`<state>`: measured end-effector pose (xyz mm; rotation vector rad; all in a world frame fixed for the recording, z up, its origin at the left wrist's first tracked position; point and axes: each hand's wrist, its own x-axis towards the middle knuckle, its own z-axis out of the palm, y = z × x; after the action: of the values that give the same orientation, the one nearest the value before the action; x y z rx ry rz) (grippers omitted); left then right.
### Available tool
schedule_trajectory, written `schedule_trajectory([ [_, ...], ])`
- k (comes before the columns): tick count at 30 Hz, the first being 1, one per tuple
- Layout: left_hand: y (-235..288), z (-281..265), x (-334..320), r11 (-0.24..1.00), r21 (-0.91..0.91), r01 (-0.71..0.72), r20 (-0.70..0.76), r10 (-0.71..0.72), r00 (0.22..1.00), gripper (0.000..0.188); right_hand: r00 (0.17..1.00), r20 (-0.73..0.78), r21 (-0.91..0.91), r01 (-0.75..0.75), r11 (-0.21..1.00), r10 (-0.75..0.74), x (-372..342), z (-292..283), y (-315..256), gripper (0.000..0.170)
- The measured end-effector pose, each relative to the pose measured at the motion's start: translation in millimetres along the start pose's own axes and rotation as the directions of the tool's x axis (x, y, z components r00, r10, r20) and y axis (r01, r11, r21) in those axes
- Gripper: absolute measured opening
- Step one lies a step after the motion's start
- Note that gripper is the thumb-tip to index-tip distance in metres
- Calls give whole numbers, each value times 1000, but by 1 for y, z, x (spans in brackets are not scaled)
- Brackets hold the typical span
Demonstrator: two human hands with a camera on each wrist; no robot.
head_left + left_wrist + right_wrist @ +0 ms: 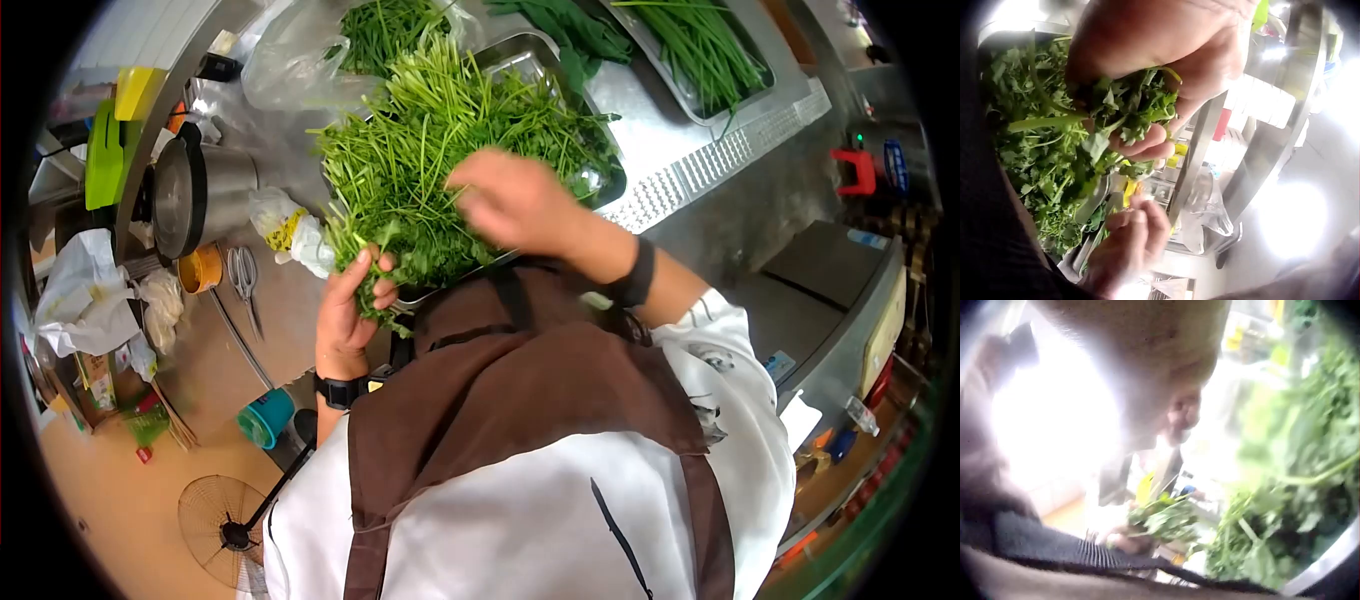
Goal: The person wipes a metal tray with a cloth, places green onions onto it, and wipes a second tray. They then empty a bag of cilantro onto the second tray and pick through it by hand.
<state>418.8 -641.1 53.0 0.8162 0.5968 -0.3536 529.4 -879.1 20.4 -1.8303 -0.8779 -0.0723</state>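
One herb bunch (346,240), stems forward, was gripped by the left hand (346,308). Rightward hovered the right hand (522,203), its hold unclear.

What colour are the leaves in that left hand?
The leaves in the left hand are green; the left wrist view shows them best.

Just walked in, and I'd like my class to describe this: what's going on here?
A person in a brown apron handles leafy greens heaped in a metal tray. The left hand grips a small bunch near the tray's edge. The right hand, blurred, is over the leafy greens; whether it holds anything is hard to tell. Long green stems lie farther back, to the right.
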Motion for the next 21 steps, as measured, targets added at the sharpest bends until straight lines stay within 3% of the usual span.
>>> schedule_trajectory([
  [1,4,6,-7,1000,-3,-26,2,26,1000,18,980,-76,-78,-191,979,185,-8,-15,13,21],
  [3,11,13,-18,1000,4,-27,60,27,998,19,892,13,-390,-412,824,452,-24,-47,26,24],
  [4,11,14,-21,1000,17,-25,122,23,992,20,890,19,-391,-412,823,455,-32,-51,34,24],
  [6,12,17,-18,1000,7,-26,134,25,991,21,796,61,-490,-501,713,602,-46,-51,51,24],
  [7,13,18,-15,999,1,-32,150,32,988,23,798,63,-491,-498,715,599,-47,-53,55,24],
  [10,10,18,-2,999,-28,-36,158,40,987,25,828,139,-364,-467,806,542,-39,-56,57,21],
  [11,9,19,1,999,-47,-21,171,29,985,25,791,72,-165,-591,790,607,-34,-61,49,20],
  [12,8,20,3,999,-40,-5,192,13,981,24,737,19,48,-676,735,676,-30,-65,44,18],
  [13,6,22,6,999,-39,-4,195,11,981,24,736,16,47,-676,735,677,-28,-68,42,18],
  [15,1,26,13,998,49,32,208,-42,977,27,636,7,416,-704,576,772,-23,-71,39,16],
  [16,-1,29,16,995,91,46,200,-64,978,28,831,-212,-32,-531,847,514,-24,-65,39,13],
  [17,-2,32,20,994,100,52,240,-75,968,30,910,-232,-137,-381,914,344,-16,-61,23,11],
  [19,-1,44,24,989,87,117,252,-135,958,33,970,-154,-22,-191,981,186,-2,-47,-11,9],
  [21,-6,39,30,988,21,154,287,-154,946,34,994,-25,29,-108,994,108,7,-27,-40,7],
])
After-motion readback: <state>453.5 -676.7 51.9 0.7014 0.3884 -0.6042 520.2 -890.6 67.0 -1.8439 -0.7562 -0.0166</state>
